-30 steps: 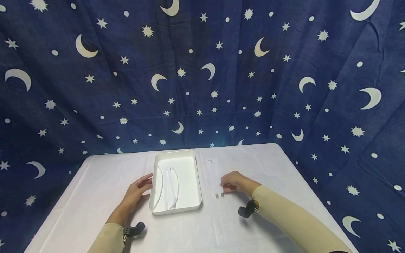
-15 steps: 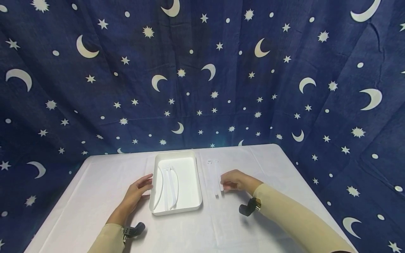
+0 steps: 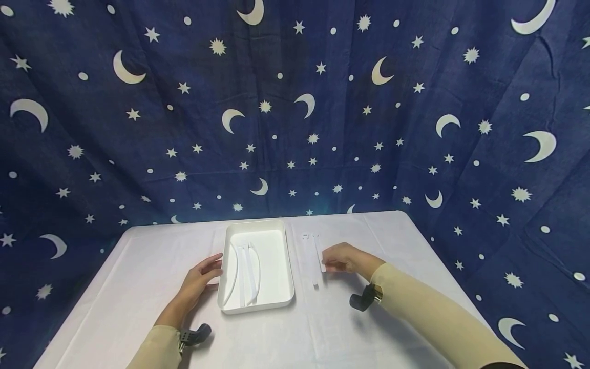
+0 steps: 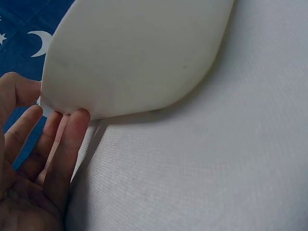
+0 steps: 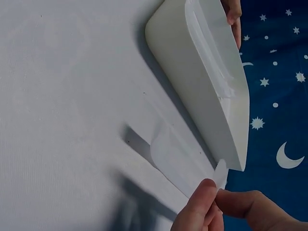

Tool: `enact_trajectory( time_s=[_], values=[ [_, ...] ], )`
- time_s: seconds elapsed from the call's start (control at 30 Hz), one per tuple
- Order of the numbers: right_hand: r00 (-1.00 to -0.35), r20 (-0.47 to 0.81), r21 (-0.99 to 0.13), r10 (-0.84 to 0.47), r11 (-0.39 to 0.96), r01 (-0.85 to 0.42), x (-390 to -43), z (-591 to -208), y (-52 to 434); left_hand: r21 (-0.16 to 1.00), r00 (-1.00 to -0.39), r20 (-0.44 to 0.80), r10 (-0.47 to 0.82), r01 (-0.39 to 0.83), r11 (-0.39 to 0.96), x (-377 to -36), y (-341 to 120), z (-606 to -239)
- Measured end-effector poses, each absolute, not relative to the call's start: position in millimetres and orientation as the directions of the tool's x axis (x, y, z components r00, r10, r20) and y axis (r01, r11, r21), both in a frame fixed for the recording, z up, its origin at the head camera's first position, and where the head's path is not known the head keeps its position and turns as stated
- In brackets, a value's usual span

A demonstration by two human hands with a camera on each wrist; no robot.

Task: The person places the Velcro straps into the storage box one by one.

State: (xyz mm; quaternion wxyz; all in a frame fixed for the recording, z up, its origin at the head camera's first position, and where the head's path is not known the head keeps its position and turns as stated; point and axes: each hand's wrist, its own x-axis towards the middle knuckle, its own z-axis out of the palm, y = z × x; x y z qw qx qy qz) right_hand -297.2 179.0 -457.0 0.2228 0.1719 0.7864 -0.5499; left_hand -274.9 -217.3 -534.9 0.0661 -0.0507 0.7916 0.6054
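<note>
A shallow white tray [image 3: 278,266] stands on the table with several thin white strips [image 3: 251,277] lying along its left half, some of them curved. My left hand [image 3: 198,282] is at the tray's left side; in the left wrist view its extended fingertips touch the tray's outer wall [image 4: 134,72]. To the right of the tray, my right hand [image 3: 341,258] pinches a slim white plastic strip [image 3: 319,250] near its end. In the right wrist view thumb and fingers hold its toothed-looking tip [image 5: 220,172]. A second pale strip [image 3: 310,261] lies flat beside it, between hand and tray.
A white cloth [image 3: 369,230] covers the table. Behind and at the right hangs a dark blue curtain [image 3: 276,128] with moons and stars. Both wrists carry black camera mounts, one of them the left mount [image 3: 195,335].
The pinched strip's near end has risen and shifted away from me, apart from the other strip. My right hand has moved slightly with it. The left hand and tray stay still.
</note>
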Motion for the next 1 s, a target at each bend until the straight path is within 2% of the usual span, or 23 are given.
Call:
enact_trajectory(
  time_s=[0.67, 1.0],
  values=[
    [-0.822, -0.569, -0.787, -0.008, 0.296, 0.541, -302, -436, 184, 0.953, -0.984, -0.179, 0.004, -0.173, 0.247, -275, -218, -535],
    [-0.826, -0.563, -0.795, -0.025, 0.291, 0.533, -300, -438, 186, 0.954, -0.984, -0.177, 0.005, -0.170, 0.248, -275, -218, -535]
  ],
)
